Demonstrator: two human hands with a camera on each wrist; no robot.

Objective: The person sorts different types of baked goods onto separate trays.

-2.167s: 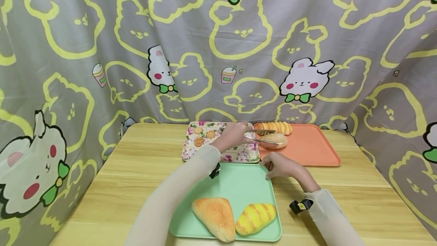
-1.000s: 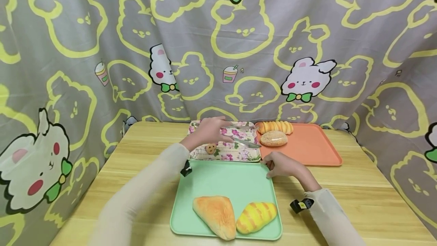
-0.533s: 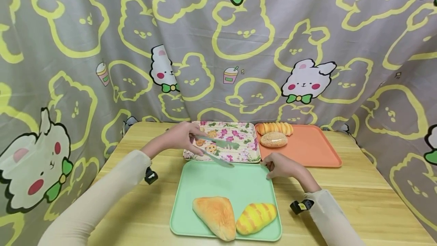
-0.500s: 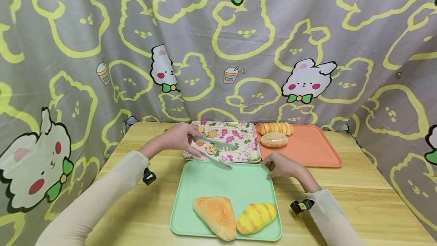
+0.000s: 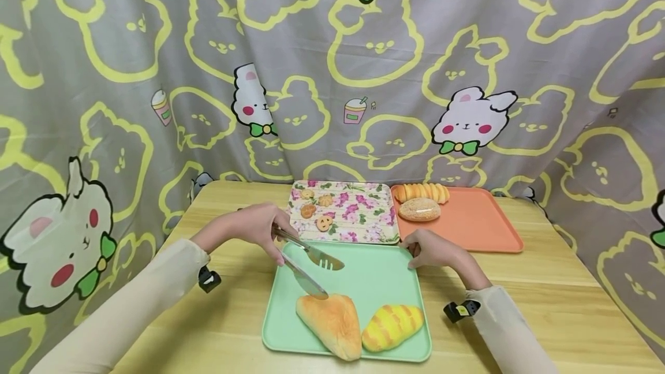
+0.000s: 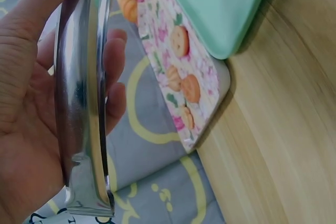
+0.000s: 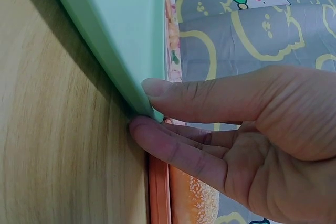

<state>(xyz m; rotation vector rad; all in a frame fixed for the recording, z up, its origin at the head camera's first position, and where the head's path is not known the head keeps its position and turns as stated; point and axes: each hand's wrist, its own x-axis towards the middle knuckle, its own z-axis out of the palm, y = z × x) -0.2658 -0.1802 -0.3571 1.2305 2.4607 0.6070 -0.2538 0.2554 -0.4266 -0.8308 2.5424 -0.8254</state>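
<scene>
My left hand (image 5: 260, 228) grips metal tongs (image 6: 79, 93), their two arms spread over the green tray (image 5: 358, 270). One tong tip overlaps the upper edge of a triangular bread (image 5: 332, 325) in the head view; the slotted tip hangs over the bare part of the tray. A yellow striped bread (image 5: 392, 328) lies right of the triangular one. My right hand (image 5: 433, 250) pinches the green tray's far right corner between thumb and fingers, as the right wrist view shows.
Behind the green tray, a floral tray (image 5: 363, 229) holds several small cookies (image 5: 324, 223). Beside it, an orange tray (image 5: 483, 227) carries a sesame bun (image 5: 419, 210) and a ridged bread roll (image 5: 423, 193). A patterned curtain (image 5: 306, 131) hangs behind the wooden table (image 5: 545, 299).
My left hand has let the sesame bun go on the orange tray. It has carried the spread tongs left and toward me, over the green tray. My right hand has kept its place.
</scene>
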